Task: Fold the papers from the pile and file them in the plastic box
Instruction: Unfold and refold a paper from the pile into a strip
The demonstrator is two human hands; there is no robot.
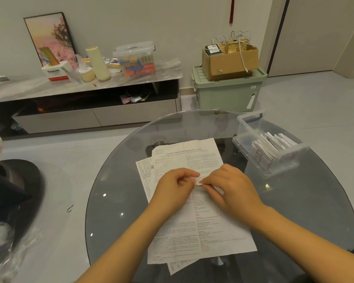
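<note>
A: Entry. We have the top sheet (194, 201) of the pile (147, 174) lying flat near the middle of the surface (114, 201), its long axis running from the near edge toward the far edge, slightly skewed to the right at the near end.

B: And the grip?

A: Both hands meet over the sheet's upper middle. The left hand (173, 185) and the right hand (229, 185) each pinch a small white bit of paper (198, 181) between fingertips, right at the centre fold line. We cannot tell whether that bit is a raised crease of the top sheet or a separate scrap.

B: So the paper spreads away from the grip in both directions along its length?

A: Yes, more of it lies toward the near edge than the far one. We judge a fold would bring one end over the other.

B: The plastic box (274, 160)?

A: At the far right edge of the surface, folded slips (270, 146) standing inside. The right hand is the nearer one to it.
</note>
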